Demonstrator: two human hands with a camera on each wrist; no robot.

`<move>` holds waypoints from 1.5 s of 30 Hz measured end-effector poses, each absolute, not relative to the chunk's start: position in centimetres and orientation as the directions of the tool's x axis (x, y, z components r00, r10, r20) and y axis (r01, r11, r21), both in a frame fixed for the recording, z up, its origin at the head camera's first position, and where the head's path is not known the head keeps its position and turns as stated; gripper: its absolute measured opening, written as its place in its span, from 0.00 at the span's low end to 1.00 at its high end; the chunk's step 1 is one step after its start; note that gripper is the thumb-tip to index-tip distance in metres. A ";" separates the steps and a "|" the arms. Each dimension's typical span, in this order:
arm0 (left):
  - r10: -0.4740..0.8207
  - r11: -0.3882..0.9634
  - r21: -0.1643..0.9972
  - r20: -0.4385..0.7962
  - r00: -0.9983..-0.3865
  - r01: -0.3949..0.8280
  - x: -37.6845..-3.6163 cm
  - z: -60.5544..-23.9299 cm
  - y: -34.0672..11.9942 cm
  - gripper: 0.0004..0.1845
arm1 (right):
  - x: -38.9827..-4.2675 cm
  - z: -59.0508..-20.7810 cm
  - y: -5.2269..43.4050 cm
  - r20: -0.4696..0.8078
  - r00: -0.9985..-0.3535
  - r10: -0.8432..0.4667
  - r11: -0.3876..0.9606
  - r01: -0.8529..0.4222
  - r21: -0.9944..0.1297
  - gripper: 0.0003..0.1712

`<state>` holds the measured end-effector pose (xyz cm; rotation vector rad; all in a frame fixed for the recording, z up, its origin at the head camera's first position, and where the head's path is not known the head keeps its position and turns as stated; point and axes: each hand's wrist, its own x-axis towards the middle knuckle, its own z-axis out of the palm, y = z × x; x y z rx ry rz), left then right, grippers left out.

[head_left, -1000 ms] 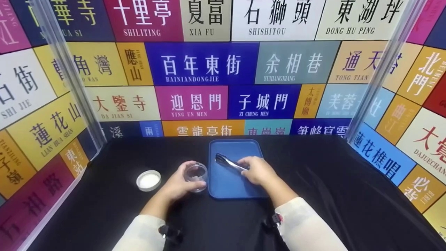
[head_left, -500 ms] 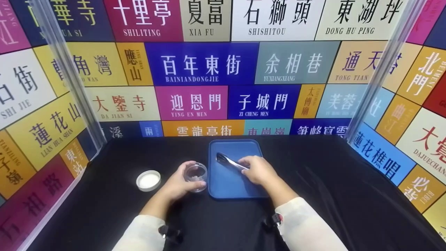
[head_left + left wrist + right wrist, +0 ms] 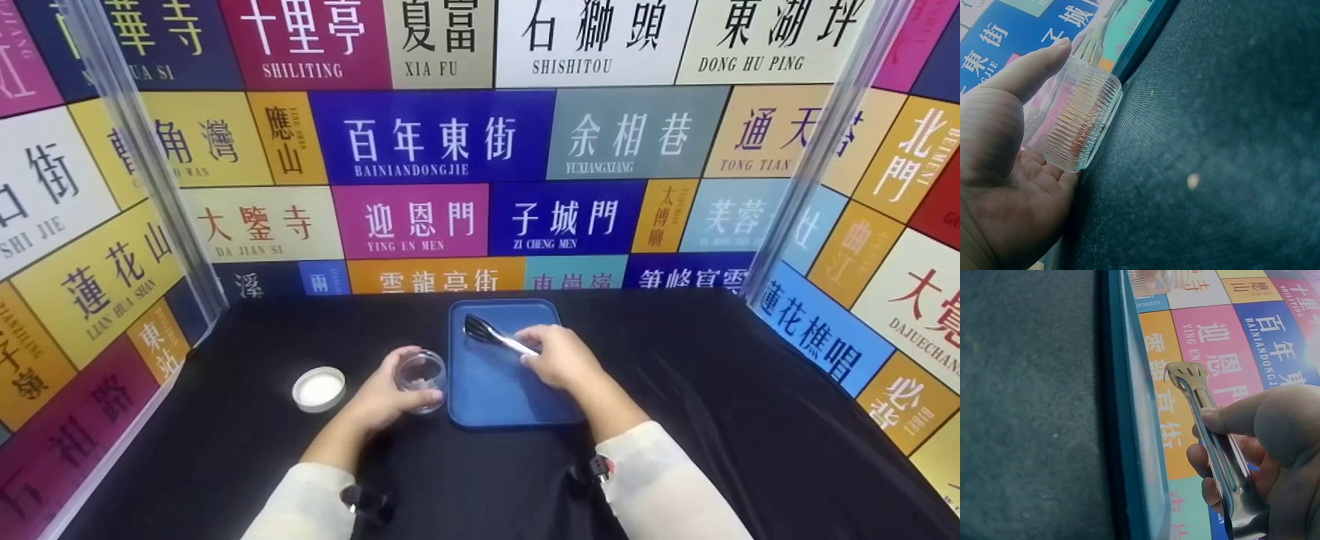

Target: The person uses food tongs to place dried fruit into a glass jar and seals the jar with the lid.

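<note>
My left hand [image 3: 382,394] grips a clear ribbed jar [image 3: 421,369] beside the left edge of a blue tray [image 3: 502,409]. In the left wrist view the jar [image 3: 1081,121] sits between thumb and fingers, its base close over the black cloth. My right hand [image 3: 561,358] holds metal tongs [image 3: 499,339] over the tray, their slotted tips pointing to its far left. Seen from the right wrist, the thumb presses one arm of the tongs [image 3: 1219,450] and the fingers curl round the other side. The tips lie close together, with nothing visible between them.
A round white lid [image 3: 320,388] lies on the black cloth [image 3: 442,480], left of the jar. Upright panels with coloured name signs [image 3: 435,142] enclose the table at the back and both sides.
My right hand has shifted slightly away from me, and the tips of the tongs have risen a little in view. The left hand, jar, lid and tray stay put.
</note>
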<state>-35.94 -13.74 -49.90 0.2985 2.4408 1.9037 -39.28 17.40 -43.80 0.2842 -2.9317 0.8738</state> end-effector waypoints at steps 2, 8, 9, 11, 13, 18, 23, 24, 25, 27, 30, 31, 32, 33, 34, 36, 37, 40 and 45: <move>0.168 0.235 0.963 0.095 -0.981 0.133 -35.9 -49.9 -13.7 0.49 | -39.2 -43.6 17.4 0.122 -0.980 -0.159 0.819 -0.200 -0.538 0.20; 0.172 0.230 0.964 0.092 -0.981 0.131 -36.0 -50.0 -13.8 0.49 | -39.0 -43.0 17.5 0.154 -0.971 -0.182 0.811 -0.237 -0.535 0.21; 0.172 0.231 0.964 0.089 -0.981 0.128 -36.0 -50.0 -13.8 0.49 | -38.9 -42.9 17.5 0.158 -0.969 -0.188 0.810 -0.244 -0.533 0.21; 0.170 0.235 0.964 0.085 -0.982 0.124 -36.1 -50.0 -13.8 0.49 | -38.8 -42.7 17.4 0.168 -0.966 -0.197 0.809 -0.257 -0.528 0.21; 0.172 0.237 0.963 0.088 -0.981 0.128 -36.0 -50.0 -13.8 0.49 | -38.7 -42.4 17.4 0.167 -0.966 -0.196 0.807 -0.256 -0.532 0.21; 0.176 0.232 0.963 0.094 -0.980 0.134 -36.1 -50.0 -13.8 0.49 | -38.2 -41.8 17.2 0.163 -0.966 -0.202 0.802 -0.258 -0.538 0.22; 0.168 0.236 0.963 0.094 -0.981 0.132 -36.0 -50.0 -13.8 0.49 | -37.7 -41.1 16.7 0.173 -0.960 -0.219 0.797 -0.279 -0.536 0.22; 0.166 0.238 0.962 0.095 -0.982 0.133 -36.0 -50.0 -13.8 0.49 | -37.5 -41.0 16.6 0.175 -0.960 -0.220 0.796 -0.280 -0.537 0.22; 0.165 0.239 0.962 0.094 -0.982 0.132 -36.0 -50.0 -13.8 0.49 | -37.4 -40.9 16.5 0.175 -0.959 -0.221 0.795 -0.281 -0.537 0.22; 0.164 0.241 0.962 0.094 -0.982 0.132 -36.0 -50.0 -13.8 0.49 | -37.2 -40.7 16.4 0.171 -0.960 -0.222 0.794 -0.279 -0.540 0.22; 0.166 0.239 0.962 0.091 -0.982 0.130 -36.1 -50.0 -13.8 0.49 | -36.8 -40.3 16.1 0.165 -0.960 -0.228 0.790 -0.282 -0.545 0.21; 0.167 0.239 0.962 0.091 -0.982 0.130 -36.1 -50.0 -13.8 0.49 | -36.6 -40.1 16.0 0.161 -0.960 -0.229 0.788 -0.280 -0.548 0.21; 0.169 0.240 0.962 0.090 -0.982 0.130 -36.1 -50.0 -13.8 0.49 | -36.4 -40.0 15.8 0.157 -0.960 -0.230 0.785 -0.279 -0.553 0.21; 0.170 0.240 0.962 0.091 -0.981 0.130 -36.1 -50.0 -13.8 0.49 | -36.3 -39.8 15.7 0.156 -0.960 -0.234 0.783 -0.282 -0.555 0.21; 0.169 0.242 0.961 0.091 -0.981 0.131 -36.1 -50.0 -13.8 0.49 | -36.1 -39.6 15.6 0.154 -0.959 -0.237 0.782 -0.282 -0.556 0.21; 0.172 0.240 0.961 0.098 -0.980 0.138 -36.1 -50.0 -13.8 0.49 | -35.7 -39.3 15.3 0.157 -0.955 -0.253 0.775 -0.297 -0.558 0.20; 0.172 0.238 0.961 0.099 -0.980 0.139 -36.1 -50.0 -13.8 0.49 | -35.5 -39.2 15.2 0.159 -0.952 -0.260 0.773 -0.304 -0.558 0.20; 0.172 0.236 0.961 0.104 -0.980 0.144 -36.0 -49.9 -13.7 0.49 | -34.8 -38.8 14.8 0.165 -0.944 -0.286 0.768 -0.329 -0.550 0.20; 0.166 0.245 0.959 0.104 -0.981 0.144 -35.9 -49.9 -13.7 0.50 | -33.8 -38.1 14.3 0.158 -0.936 -0.314 0.762 -0.347 -0.546 0.19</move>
